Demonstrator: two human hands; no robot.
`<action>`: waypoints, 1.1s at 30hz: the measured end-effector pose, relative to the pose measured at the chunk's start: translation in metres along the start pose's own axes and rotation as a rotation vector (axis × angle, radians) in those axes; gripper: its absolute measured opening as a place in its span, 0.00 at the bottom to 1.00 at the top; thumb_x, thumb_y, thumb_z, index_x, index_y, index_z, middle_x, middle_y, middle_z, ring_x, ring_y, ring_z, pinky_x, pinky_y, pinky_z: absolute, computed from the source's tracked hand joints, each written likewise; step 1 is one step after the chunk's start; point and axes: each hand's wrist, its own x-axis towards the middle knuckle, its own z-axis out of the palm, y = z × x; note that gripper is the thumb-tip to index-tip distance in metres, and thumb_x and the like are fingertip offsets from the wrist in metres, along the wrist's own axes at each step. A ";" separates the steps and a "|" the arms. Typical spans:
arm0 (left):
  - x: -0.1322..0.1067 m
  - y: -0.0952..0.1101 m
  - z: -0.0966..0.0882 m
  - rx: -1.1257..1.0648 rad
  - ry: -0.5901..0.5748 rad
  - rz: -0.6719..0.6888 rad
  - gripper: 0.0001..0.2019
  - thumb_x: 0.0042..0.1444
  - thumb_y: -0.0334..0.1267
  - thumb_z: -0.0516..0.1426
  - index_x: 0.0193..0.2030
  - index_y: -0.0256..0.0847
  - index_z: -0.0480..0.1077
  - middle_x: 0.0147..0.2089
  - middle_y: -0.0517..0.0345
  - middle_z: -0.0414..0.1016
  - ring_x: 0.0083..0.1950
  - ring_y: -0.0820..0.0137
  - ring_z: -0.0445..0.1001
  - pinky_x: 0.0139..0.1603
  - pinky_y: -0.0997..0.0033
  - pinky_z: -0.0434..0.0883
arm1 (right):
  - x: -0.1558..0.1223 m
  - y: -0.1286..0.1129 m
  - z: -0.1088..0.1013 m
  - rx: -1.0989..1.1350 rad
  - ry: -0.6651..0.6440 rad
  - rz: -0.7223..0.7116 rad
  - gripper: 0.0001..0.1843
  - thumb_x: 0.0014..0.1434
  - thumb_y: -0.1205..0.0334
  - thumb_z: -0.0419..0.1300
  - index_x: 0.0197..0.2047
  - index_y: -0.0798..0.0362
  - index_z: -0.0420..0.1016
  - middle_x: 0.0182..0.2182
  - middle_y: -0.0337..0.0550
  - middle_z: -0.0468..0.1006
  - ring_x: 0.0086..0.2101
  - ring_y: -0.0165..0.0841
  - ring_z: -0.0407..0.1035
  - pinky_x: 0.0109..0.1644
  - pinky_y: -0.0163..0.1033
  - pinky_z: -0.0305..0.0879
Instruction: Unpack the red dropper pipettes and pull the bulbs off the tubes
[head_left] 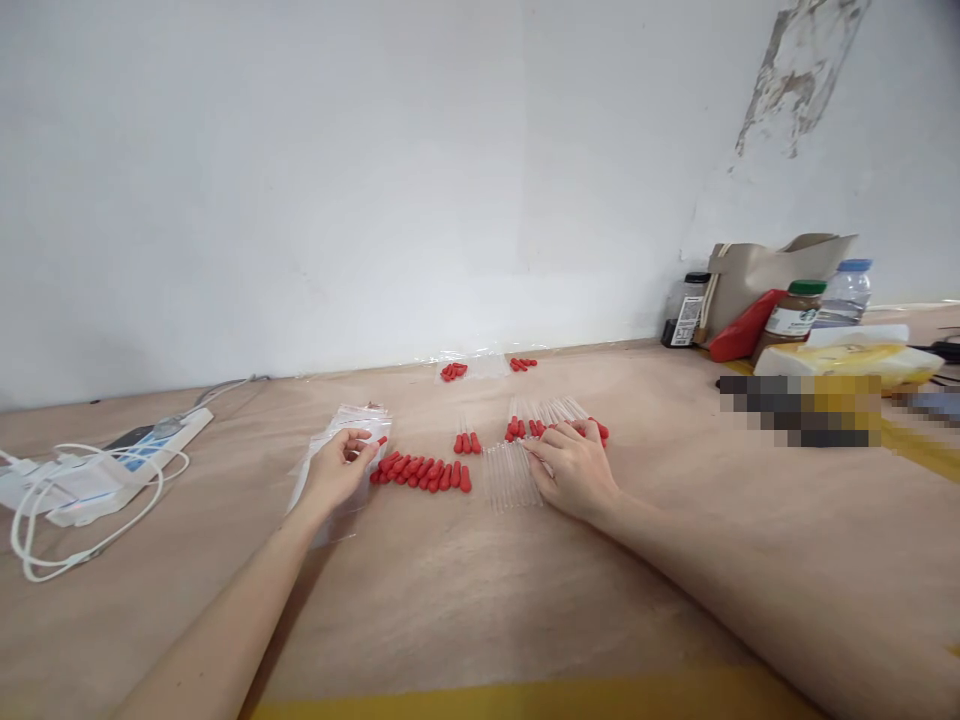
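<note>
My left hand rests on a stack of clear zip bags, fingers curled, pinching what looks like a red rubber bulb. A row of red rubber bulbs lies just right of it. My right hand lies over a bunch of clear glass tubes, fingers bent and touching their ends. Behind it lie assembled droppers with red bulbs. Three more droppers lie in the middle.
A white power strip with coiled cable sits at the left. At the back wall lie bagged droppers. At the right stand a beige bag, a jar, a water bottle and a tissue pack.
</note>
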 end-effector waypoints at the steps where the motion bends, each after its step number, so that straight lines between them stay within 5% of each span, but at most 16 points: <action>1: 0.001 -0.003 0.002 0.022 -0.010 -0.002 0.17 0.48 0.49 0.53 0.40 0.40 0.66 0.35 0.55 0.73 0.33 0.68 0.72 0.34 0.70 0.67 | -0.001 -0.001 0.002 -0.019 -0.003 -0.001 0.12 0.54 0.67 0.51 0.36 0.52 0.75 0.26 0.40 0.74 0.32 0.31 0.63 0.43 0.43 0.45; 6: 0.000 -0.006 0.005 0.104 -0.077 0.015 0.14 0.50 0.49 0.50 0.34 0.41 0.68 0.33 0.57 0.75 0.33 0.67 0.72 0.34 0.71 0.66 | -0.005 -0.007 0.004 -0.054 -0.079 -0.013 0.10 0.56 0.64 0.51 0.36 0.53 0.74 0.26 0.41 0.73 0.32 0.32 0.61 0.43 0.44 0.45; 12: -0.006 0.006 -0.003 0.196 -0.014 0.008 0.17 0.53 0.50 0.46 0.32 0.41 0.70 0.32 0.56 0.74 0.34 0.64 0.71 0.32 0.69 0.63 | -0.005 -0.013 -0.001 -0.008 -0.146 -0.010 0.15 0.55 0.51 0.53 0.35 0.53 0.73 0.28 0.44 0.73 0.33 0.34 0.60 0.43 0.44 0.44; 18: -0.015 0.020 -0.002 0.330 0.301 0.153 0.15 0.54 0.47 0.48 0.35 0.42 0.71 0.39 0.53 0.72 0.44 0.59 0.66 0.44 0.63 0.61 | -0.005 -0.014 -0.001 0.006 -0.163 -0.019 0.20 0.53 0.45 0.53 0.32 0.54 0.73 0.27 0.44 0.73 0.33 0.35 0.60 0.43 0.45 0.44; 20: -0.019 0.029 0.002 0.343 0.317 0.249 0.12 0.52 0.46 0.50 0.33 0.43 0.72 0.39 0.55 0.71 0.45 0.60 0.66 0.46 0.62 0.61 | -0.006 -0.014 0.000 0.020 -0.150 -0.020 0.21 0.52 0.44 0.53 0.33 0.54 0.74 0.27 0.44 0.73 0.33 0.35 0.61 0.43 0.45 0.44; 24: -0.023 0.062 0.014 0.328 0.134 0.307 0.09 0.49 0.43 0.53 0.29 0.44 0.72 0.39 0.56 0.71 0.45 0.61 0.65 0.47 0.62 0.61 | -0.003 -0.012 -0.001 0.053 -0.075 0.005 0.20 0.52 0.44 0.54 0.34 0.53 0.74 0.27 0.43 0.74 0.32 0.33 0.62 0.43 0.44 0.44; 29: -0.003 0.105 0.036 0.321 -0.248 0.100 0.09 0.46 0.45 0.55 0.26 0.43 0.71 0.38 0.52 0.73 0.49 0.56 0.66 0.48 0.57 0.61 | 0.003 -0.002 -0.012 0.040 -0.002 0.046 0.16 0.57 0.52 0.52 0.28 0.51 0.75 0.24 0.40 0.74 0.30 0.30 0.63 0.44 0.43 0.44; 33: 0.014 0.119 0.050 0.276 -0.457 -0.102 0.12 0.46 0.44 0.54 0.19 0.39 0.70 0.22 0.50 0.73 0.33 0.59 0.73 0.32 0.61 0.69 | -0.002 0.007 -0.020 0.035 0.016 0.041 0.16 0.57 0.55 0.52 0.25 0.52 0.74 0.23 0.38 0.74 0.28 0.28 0.63 0.45 0.42 0.44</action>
